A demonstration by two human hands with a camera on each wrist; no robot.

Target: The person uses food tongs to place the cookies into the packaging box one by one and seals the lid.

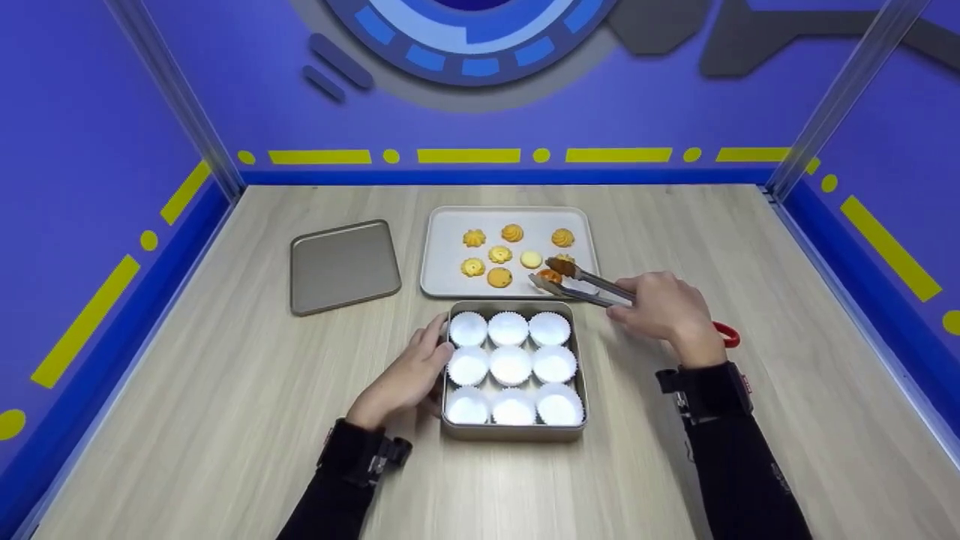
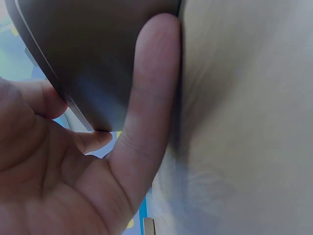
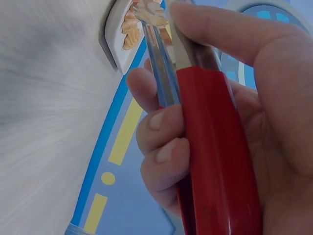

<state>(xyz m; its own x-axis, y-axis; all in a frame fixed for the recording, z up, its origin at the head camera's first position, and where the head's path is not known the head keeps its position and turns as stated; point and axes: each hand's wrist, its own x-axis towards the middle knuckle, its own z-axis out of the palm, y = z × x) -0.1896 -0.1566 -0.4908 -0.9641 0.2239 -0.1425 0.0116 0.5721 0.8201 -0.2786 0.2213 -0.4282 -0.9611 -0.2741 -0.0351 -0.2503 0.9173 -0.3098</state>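
Observation:
The right hand [image 1: 664, 309] grips red-handled metal tongs [image 3: 215, 147], fingers curled round the handle. In the head view the tongs' tips are on either side of a reddish-orange cookie [image 1: 550, 277] at the front right of a light tray [image 1: 442, 289]; whether they touch it I cannot tell. The left hand [image 1: 405, 375] rests against the left side of a metal tin [image 1: 514, 433], its fingers fairly straight, with one finger along the tin's wall in the left wrist view. Rows of white paper cups [image 1: 510, 366] fill the tin.
Several yellow and golden cookies [image 1: 499, 277] lie spread over the light tray, behind the tin. At the left on the wooden table [image 1: 225, 390] lies a flat grey-brown lid or tray [image 1: 345, 268]. Blue panels [image 1: 480, 127] enclose the back and sides.

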